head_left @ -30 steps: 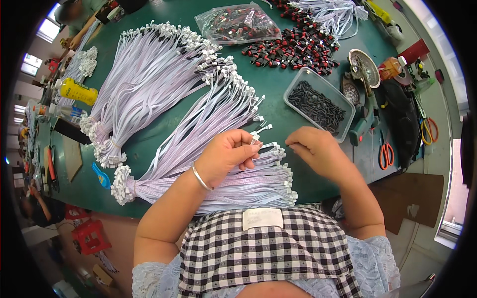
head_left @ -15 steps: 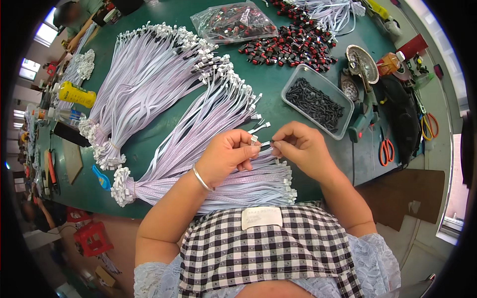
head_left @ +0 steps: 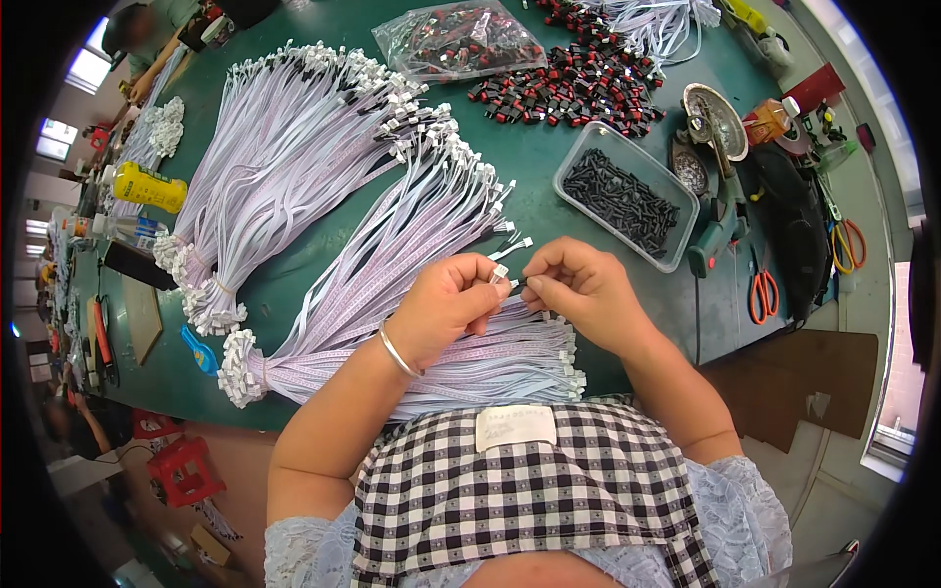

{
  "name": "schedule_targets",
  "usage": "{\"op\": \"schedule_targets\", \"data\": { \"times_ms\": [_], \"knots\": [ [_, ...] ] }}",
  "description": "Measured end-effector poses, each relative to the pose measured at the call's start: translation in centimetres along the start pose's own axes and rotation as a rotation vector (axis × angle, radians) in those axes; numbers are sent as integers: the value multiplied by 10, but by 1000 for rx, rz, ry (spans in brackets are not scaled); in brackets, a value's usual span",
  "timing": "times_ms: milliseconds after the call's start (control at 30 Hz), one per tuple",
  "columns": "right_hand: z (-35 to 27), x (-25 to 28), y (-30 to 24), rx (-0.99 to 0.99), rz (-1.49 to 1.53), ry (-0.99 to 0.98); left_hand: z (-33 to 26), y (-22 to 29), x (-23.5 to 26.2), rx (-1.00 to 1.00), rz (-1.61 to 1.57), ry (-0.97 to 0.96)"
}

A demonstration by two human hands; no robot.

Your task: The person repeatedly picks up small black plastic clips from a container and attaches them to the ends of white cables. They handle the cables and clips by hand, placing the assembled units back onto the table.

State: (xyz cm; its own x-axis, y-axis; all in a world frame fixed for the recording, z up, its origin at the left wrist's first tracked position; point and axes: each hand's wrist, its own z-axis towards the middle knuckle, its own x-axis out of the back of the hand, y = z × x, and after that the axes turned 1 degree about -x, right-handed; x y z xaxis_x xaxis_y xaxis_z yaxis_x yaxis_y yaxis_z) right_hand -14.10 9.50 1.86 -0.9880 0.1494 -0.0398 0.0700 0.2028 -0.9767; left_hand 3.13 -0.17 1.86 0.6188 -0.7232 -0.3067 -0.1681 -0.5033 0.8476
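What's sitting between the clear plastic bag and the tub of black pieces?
In the head view, the loose red-and-black pile lies between the bag and tub.

The wide table (head_left: 515, 157) is dark green, and its edge looks bent. On the left side, windows (head_left: 57, 139) shine very bright and white. Below them there is a reddish floor (head_left: 243, 453), where a red stool (head_left: 186, 475) stands. At the right, a flat brown board (head_left: 799, 382) is near a pale wall (head_left: 877, 216)
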Motion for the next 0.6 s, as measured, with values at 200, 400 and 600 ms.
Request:
{"op": "schedule_targets", "data": {
  "times_ms": [200,400,600],
  "knots": [
    [1,0,-2,-4,-43,-40,0,-1,0,0,-3,6],
    [0,0,-4,8,-114,-28,-1,-2,0,-6,-6,28],
    [0,-2,-3,7,-96,-20,0,-4,1,-19,-33,28]
  ]
}}
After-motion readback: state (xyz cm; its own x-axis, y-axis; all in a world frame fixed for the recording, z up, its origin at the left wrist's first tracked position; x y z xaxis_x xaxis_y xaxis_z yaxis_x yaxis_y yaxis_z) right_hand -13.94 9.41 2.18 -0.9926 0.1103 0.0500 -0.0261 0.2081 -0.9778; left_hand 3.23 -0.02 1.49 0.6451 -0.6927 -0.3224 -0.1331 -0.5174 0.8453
